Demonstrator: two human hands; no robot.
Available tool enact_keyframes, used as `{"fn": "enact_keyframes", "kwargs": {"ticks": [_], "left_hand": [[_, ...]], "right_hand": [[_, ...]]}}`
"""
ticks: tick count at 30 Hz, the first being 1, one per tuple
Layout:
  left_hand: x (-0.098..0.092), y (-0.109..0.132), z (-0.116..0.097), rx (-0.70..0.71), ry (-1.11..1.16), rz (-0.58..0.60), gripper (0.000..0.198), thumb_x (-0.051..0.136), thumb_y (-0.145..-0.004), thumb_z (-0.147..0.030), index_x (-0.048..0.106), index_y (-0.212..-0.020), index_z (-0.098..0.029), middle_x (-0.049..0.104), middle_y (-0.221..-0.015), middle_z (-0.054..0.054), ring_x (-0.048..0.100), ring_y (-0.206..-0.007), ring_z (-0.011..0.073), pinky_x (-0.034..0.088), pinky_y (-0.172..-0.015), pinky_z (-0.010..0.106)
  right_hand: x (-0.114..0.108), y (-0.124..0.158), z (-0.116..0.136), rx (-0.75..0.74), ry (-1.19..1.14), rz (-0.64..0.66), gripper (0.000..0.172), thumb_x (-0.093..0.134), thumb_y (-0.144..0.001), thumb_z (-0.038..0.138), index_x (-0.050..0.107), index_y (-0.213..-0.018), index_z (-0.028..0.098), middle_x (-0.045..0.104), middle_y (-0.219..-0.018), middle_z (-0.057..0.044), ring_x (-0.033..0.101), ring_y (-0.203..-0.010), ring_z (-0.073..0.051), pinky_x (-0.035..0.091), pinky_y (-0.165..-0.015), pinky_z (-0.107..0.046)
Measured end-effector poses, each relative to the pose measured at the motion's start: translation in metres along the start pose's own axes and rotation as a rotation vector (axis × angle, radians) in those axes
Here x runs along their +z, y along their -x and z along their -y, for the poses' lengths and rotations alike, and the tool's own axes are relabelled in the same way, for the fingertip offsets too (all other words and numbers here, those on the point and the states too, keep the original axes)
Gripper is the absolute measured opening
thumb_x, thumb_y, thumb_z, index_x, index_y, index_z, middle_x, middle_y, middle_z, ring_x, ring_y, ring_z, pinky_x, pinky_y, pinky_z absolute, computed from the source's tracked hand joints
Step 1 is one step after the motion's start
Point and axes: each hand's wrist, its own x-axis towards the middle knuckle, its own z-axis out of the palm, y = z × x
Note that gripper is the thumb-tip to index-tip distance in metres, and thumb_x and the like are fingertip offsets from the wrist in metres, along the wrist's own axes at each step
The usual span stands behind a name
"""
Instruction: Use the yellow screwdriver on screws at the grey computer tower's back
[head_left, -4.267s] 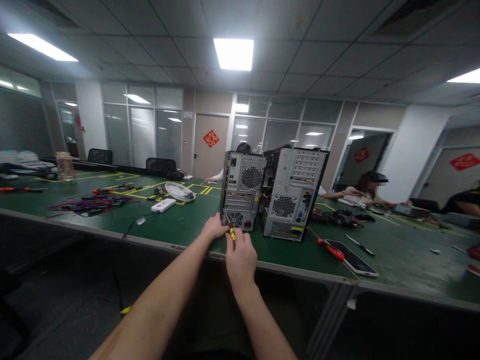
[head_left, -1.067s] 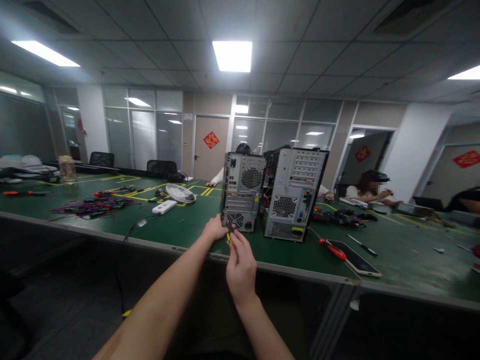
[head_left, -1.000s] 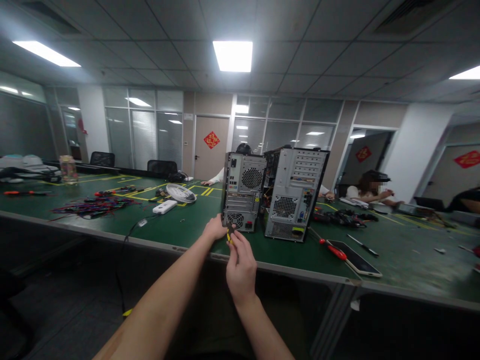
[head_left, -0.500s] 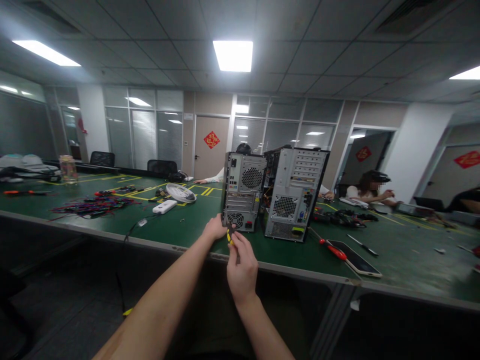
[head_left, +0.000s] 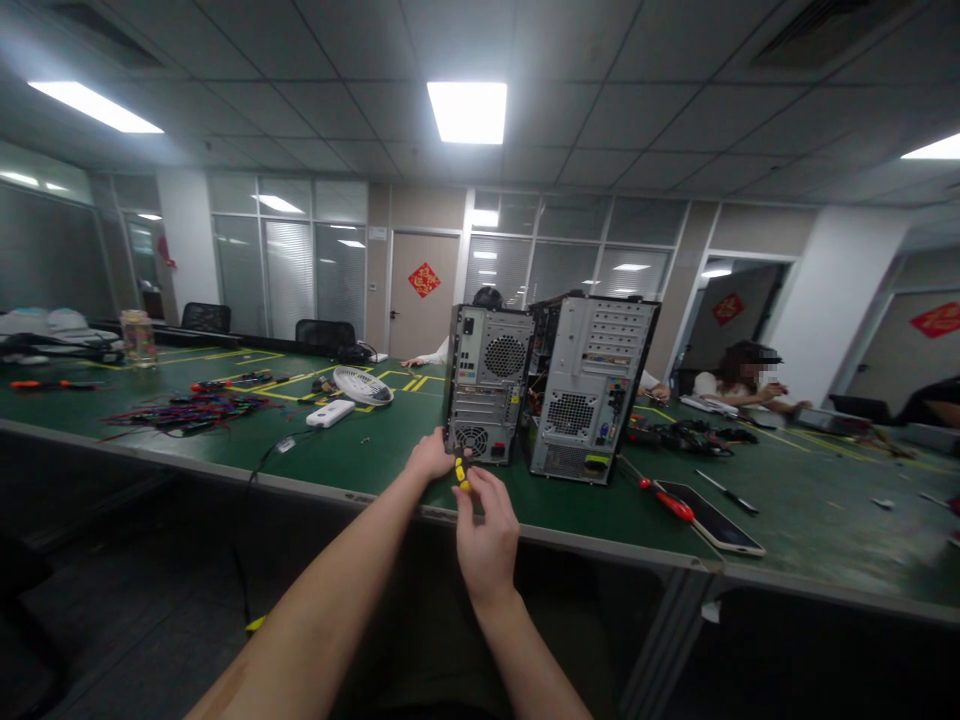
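Note:
My right hand (head_left: 486,525) pinches the yellow-and-black handle of a screwdriver (head_left: 462,472). Its far end points at the lower back of the smaller computer tower (head_left: 491,390); the tip itself is hidden. My left hand (head_left: 430,456) is against that tower's lower left edge, closed around it, with several fingers out of sight. The tower stands upright, its rear panel with fan grille and ports facing me. Just to its right stands a larger computer tower (head_left: 596,390), also upright and back towards me.
On the green table (head_left: 397,455) lie a heap of cables (head_left: 195,408), a round white fan grille (head_left: 363,386) and a white power strip (head_left: 330,413) at left. To the right are a red screwdriver (head_left: 673,504), a phone (head_left: 716,520) and black cables (head_left: 686,436). People sit across the table.
The screwdriver's handle has turned in my right hand, showing more yellow. My right hand has shifted very slightly; my left hand and both towers stay put.

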Motion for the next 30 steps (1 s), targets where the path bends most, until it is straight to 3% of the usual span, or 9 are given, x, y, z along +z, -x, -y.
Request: {"fn": "enact_keyframes", "kwargs": {"ticks": [4, 10, 17, 26, 30], "left_hand": [[-0.0004, 0.0004, -0.0004, -0.001, -0.003, -0.002, 0.073, 0.068, -0.077, -0.072, 0.053, -0.126, -0.02, 0.072, -0.122, 0.017, 0.068, -0.116, 0.0356, 0.051, -0.093, 0.038], [0.0025, -0.0011, 0.0021, -0.016, 0.004, -0.003, 0.071, 0.069, -0.078, -0.07, 0.052, -0.127, -0.021, 0.071, -0.122, 0.016, 0.068, -0.117, 0.0333, 0.051, -0.092, 0.036], [0.0058, -0.0048, 0.006, -0.011, -0.007, -0.002, 0.075, 0.068, -0.076, -0.074, 0.052, -0.127, -0.021, 0.071, -0.122, 0.017, 0.068, -0.116, 0.0336, 0.051, -0.093, 0.036], [0.0058, -0.0049, 0.0061, 0.007, -0.001, -0.013, 0.078, 0.067, -0.076, -0.075, 0.052, -0.129, -0.021, 0.071, -0.122, 0.017, 0.067, -0.117, 0.0348, 0.05, -0.095, 0.038], [0.0049, -0.0038, 0.0045, 0.011, 0.0, -0.014, 0.076, 0.066, -0.077, -0.075, 0.052, -0.129, -0.02, 0.071, -0.122, 0.017, 0.068, -0.117, 0.0341, 0.05, -0.095, 0.037]], "right_hand": [[-0.0021, -0.0017, 0.0005, 0.042, -0.007, 0.014, 0.017, 0.062, -0.097, 0.024, 0.073, -0.108, 0.017, 0.071, -0.109, -0.013, 0.071, -0.093, -0.021, 0.061, -0.084, -0.035], [0.001, -0.0024, -0.0009, -0.046, -0.017, 0.001, 0.036, 0.049, -0.101, 0.014, 0.069, -0.13, 0.021, 0.07, -0.129, -0.013, 0.067, -0.119, -0.023, 0.057, -0.101, -0.039], [0.0, -0.003, -0.0007, 0.041, -0.038, -0.015, 0.016, 0.063, -0.096, 0.026, 0.073, -0.108, 0.018, 0.07, -0.109, -0.013, 0.07, -0.094, -0.021, 0.061, -0.084, -0.035], [0.0006, -0.0036, 0.0029, 0.076, -0.095, -0.021, 0.014, 0.063, -0.096, 0.022, 0.07, -0.107, 0.018, 0.065, -0.106, -0.01, 0.069, -0.091, -0.019, 0.061, -0.077, -0.029], [0.0009, -0.0013, 0.0039, 0.081, -0.125, -0.016, 0.015, 0.06, -0.098, 0.023, 0.07, -0.109, 0.018, 0.064, -0.113, -0.013, 0.068, -0.098, -0.02, 0.061, -0.081, -0.03]]}}
